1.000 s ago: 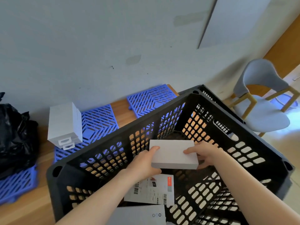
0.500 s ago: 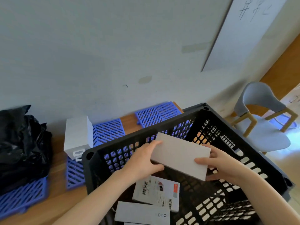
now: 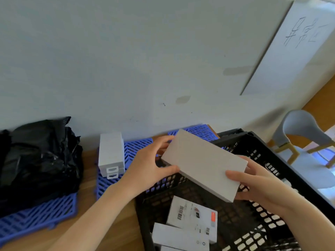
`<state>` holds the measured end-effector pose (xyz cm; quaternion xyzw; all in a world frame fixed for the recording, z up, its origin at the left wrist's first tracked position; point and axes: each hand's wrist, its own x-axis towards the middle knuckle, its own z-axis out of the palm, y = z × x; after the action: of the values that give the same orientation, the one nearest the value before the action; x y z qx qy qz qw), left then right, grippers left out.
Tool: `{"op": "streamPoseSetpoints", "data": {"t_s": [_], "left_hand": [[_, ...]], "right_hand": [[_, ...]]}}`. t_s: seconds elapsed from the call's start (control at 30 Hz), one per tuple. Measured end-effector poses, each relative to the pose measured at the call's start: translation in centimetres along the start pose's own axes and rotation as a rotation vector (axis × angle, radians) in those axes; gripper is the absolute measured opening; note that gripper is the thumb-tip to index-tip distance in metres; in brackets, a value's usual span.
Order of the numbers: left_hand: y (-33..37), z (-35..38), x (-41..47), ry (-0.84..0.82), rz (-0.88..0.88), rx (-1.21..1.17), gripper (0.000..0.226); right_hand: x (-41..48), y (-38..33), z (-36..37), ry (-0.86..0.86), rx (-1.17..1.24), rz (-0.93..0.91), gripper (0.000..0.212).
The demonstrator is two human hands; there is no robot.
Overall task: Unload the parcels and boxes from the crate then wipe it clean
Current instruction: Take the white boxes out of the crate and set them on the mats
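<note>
A pale wall rose behind a wooden surface. Both hands gripped a flat white rectangular cardboard box (image 3: 204, 165): the left hand (image 3: 145, 165) clasped its upper left end, thumb along the near edge, and the right hand (image 3: 259, 185) held the lower right end, thumb on top, fingers hidden beneath. The box hung tilted above the black perforated plastic crate (image 3: 233, 138), over its left side. It looked light, stiff and smooth, so opposite ends seemed the sound hold, though the faces might slip. Inside lay a white barcode-labelled carton (image 3: 194, 220), its print too blurred to read, and a plain white box (image 3: 179, 236) cut off by the frame.
</note>
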<state>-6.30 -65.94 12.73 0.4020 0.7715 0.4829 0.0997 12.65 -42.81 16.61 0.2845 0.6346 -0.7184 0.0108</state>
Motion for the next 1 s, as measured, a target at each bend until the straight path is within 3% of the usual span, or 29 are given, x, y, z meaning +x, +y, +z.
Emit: {"op": "streamPoseSetpoints", "data": {"t_s": [0.2, 0.33, 0.53, 0.73, 1.0], "left_hand": [[-2.0, -4.5, 0.3, 0.29, -0.062, -0.026, 0.062], [-3.8, -6.2, -0.6, 0.428, -0.156, -0.058, 0.067], [-6.9, -8.3, -2.2, 0.355, -0.182, -0.152, 0.086], [-12.3, -10.4, -2.7, 0.368, -0.263, -0.166, 0.077], [-20.1, -10.4, -2.4, 0.273, -0.353, -0.127, 0.068]], "right_hand": [[3.7, -2.7, 7.2, 0.023, 0.04, -0.079, 0.058], [7.4, -3.6, 13.2, 0.024, 0.129, -0.107, 0.061], [13.2, -3.3, 21.7, 0.01, 0.131, -0.149, 0.058], [18.2, -2.0, 27.1, -0.006, -0.278, -0.203, 0.055], [25.0, 1.2, 29.9, -0.034, -0.623, 0.089, 0.058]]}}
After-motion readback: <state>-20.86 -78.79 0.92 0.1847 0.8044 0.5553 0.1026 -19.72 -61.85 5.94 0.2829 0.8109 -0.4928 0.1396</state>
